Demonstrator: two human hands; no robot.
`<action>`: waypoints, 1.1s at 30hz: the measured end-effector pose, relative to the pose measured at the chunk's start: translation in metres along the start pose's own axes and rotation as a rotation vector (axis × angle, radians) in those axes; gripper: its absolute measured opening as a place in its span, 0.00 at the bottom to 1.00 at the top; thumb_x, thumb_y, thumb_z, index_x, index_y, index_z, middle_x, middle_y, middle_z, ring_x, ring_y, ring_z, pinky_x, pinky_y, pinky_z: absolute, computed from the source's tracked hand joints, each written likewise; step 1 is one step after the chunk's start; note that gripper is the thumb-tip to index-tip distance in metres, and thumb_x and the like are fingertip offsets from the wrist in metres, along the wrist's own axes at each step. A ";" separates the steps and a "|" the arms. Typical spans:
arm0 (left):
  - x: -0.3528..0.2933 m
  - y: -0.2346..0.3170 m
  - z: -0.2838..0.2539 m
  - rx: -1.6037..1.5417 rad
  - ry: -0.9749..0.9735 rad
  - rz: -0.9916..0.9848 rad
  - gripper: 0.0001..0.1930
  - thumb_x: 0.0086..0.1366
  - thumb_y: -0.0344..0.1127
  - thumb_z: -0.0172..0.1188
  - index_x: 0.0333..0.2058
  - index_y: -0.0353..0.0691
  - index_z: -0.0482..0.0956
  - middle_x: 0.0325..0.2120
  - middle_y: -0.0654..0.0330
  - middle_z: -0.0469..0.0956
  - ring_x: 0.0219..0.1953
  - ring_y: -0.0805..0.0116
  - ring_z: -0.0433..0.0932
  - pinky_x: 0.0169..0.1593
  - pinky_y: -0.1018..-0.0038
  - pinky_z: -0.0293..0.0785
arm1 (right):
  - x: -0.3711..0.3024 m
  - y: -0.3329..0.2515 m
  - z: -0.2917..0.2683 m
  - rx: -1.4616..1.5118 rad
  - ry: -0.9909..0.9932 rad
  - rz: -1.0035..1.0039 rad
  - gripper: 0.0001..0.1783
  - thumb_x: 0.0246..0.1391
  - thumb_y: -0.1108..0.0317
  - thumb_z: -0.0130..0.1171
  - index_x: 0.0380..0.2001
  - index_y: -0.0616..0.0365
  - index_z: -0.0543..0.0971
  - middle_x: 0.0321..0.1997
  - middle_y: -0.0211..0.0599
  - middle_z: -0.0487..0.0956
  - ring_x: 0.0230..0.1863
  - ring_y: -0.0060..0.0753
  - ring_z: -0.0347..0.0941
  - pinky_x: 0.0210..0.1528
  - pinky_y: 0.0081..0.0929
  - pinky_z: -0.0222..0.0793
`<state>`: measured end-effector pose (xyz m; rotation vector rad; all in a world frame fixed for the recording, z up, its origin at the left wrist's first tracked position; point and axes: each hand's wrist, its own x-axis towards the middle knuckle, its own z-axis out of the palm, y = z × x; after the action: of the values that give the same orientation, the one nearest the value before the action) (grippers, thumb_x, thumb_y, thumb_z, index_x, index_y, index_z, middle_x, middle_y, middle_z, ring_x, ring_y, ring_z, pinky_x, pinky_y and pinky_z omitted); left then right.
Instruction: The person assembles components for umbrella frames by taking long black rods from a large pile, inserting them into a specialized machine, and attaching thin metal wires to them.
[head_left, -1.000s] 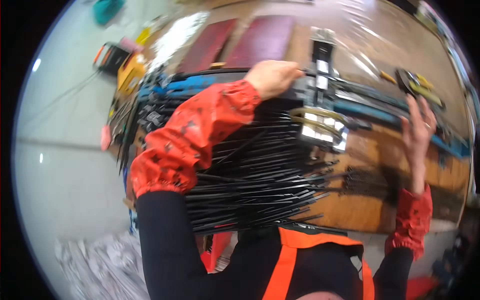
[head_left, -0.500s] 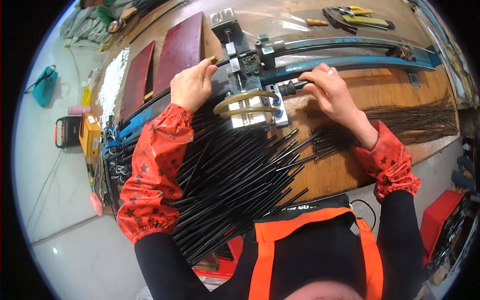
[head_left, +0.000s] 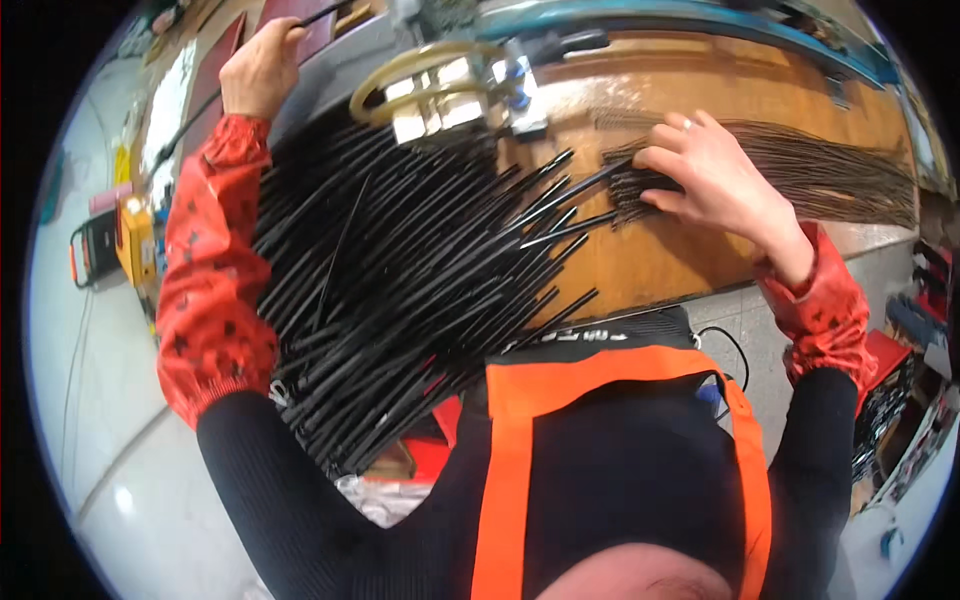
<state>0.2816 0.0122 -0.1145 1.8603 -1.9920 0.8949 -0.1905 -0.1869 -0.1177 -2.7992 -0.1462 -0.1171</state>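
Observation:
My left hand (head_left: pixel 262 72) is closed around a long thin black rod (head_left: pixel 322 14), which sticks out on both sides of the fist beside the clamp-like machine (head_left: pixel 440 90). My right hand (head_left: pixel 715 178) has its fingers curled at the end of another black rod (head_left: pixel 585 187), which reaches out from a large pile of black rods (head_left: pixel 400 250). Under and beyond that hand spreads a bundle of thin brown wires (head_left: pixel 830 170). The machine has a yellowish curved hose (head_left: pixel 372 92), bright metal blocks and a black-handled lever (head_left: pixel 585 42); motion blurs it.
A blue rail (head_left: pixel 650 22) runs along the far side of the wooden table (head_left: pixel 640 260). Dark red boards (head_left: pixel 285 12) lie at the far left. A yellow box (head_left: pixel 137 240) and a black case (head_left: pixel 95 256) stand left of the table. A red bin (head_left: pixel 430 455) is below the pile.
My right hand has let go of the machine's lever and come down to a rod end by the wires. My left hand has moved left with its rod. The whole view has shifted.

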 end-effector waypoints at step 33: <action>0.027 0.321 -0.119 -0.306 -0.379 -0.510 0.05 0.53 0.34 0.61 0.29 0.44 0.77 0.26 0.61 0.75 0.32 0.62 0.79 0.27 0.67 0.79 | -0.012 0.001 0.004 0.619 -0.003 0.237 0.20 0.68 0.66 0.51 0.58 0.63 0.77 0.36 0.35 0.81 0.41 0.29 0.75 0.48 0.29 0.70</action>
<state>-0.0580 0.0566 -0.0879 2.3019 -1.5784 0.0952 -0.2023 -0.1873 -0.1234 -2.1780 0.1302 -0.0064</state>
